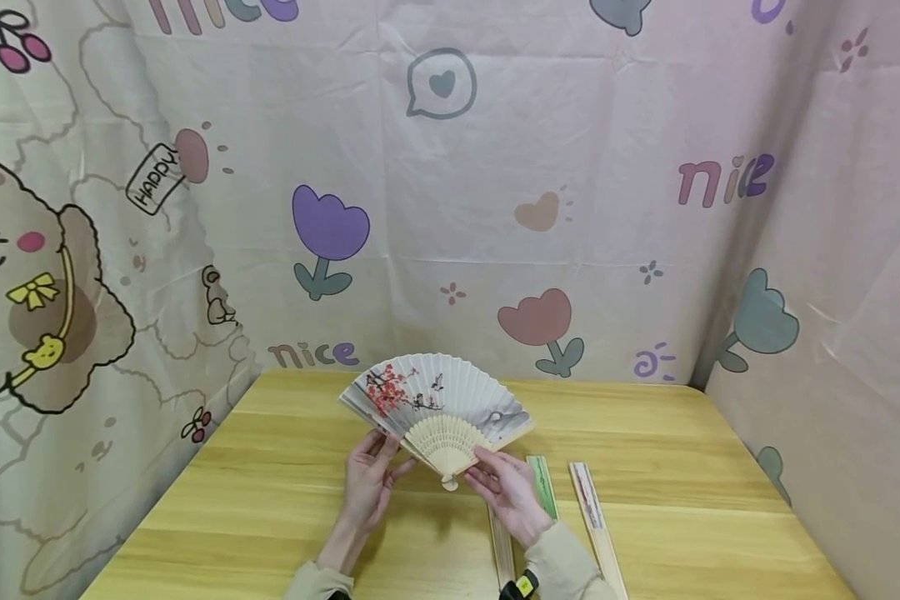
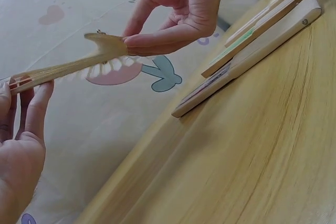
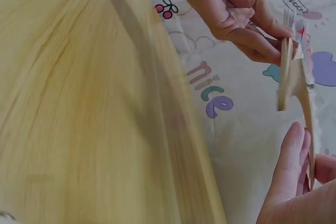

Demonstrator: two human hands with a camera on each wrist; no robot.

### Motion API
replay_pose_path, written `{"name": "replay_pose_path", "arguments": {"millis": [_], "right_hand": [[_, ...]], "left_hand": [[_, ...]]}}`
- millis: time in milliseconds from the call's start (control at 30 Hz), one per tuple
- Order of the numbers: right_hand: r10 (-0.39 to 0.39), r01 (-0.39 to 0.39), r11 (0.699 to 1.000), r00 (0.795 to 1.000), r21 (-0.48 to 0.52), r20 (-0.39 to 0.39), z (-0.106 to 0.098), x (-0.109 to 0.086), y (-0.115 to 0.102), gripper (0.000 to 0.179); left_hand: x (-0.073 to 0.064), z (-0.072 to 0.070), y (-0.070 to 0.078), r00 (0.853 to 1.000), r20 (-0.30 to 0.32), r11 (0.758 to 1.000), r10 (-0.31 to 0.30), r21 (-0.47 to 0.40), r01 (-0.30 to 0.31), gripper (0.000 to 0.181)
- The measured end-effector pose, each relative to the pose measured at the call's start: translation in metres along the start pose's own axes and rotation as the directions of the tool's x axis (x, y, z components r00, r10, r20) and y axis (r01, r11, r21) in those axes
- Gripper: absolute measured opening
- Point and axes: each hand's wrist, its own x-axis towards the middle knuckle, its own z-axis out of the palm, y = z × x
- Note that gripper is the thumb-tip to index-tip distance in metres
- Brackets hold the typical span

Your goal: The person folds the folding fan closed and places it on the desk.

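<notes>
A folding fan [image 1: 468, 392] is spread wide above the table, its pale pleated leaf printed with red blossoms, dark branches and birds. My left hand [image 1: 366, 483] pinches its left outer rib between thumb and fingers. On the other side, my right hand [image 1: 506, 492] grips the right outer rib near the pivot. Seen from the left wrist, the fan [image 2: 73, 66] appears nearly edge-on between the left hand [image 2: 21, 161] and the right hand [image 2: 186, 11]. The right wrist view shows its ribs [image 3: 298, 85] from the side, with the leaf mostly hidden.
Three folded fans lie on the wooden table [image 1: 270, 500]: a pale one [image 1: 500, 546] partly beneath the right forearm, a green one [image 1: 542, 483] beside it, and another pale one [image 1: 598, 525] farther right. A printed cloth [image 1: 450, 183] hangs behind the table and along its sides.
</notes>
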Motion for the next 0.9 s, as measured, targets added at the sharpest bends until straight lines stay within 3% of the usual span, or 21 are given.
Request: {"name": "replay_pose_path", "arguments": {"millis": [400,733,900], "right_hand": [[-0.014,0.014,1.0,1.0,0.01,-0.022,-0.0028,0.0014,-0.0009,0.015],[-0.043,0.043,0.999,0.997,0.001,-0.07,-0.0065,-0.0006,-0.0007,0.011],[-0.054,0.054,0.998,0.996,-0.01,-0.07,-0.0076,-0.0012,-0.0009,0.014]], "left_hand": [[0.0006,0.002,-0.0011,1.0,-0.008,0.999,-0.008,0.051,0.008,0.036],[0.0008,0.0016,-0.0058,0.995,0.084,0.995,0.055,0.077,-0.061,0.037],[-0.0004,0.0033,-0.0082,0.994,0.094,0.994,0.048,0.096,-0.057,0.039]]}}
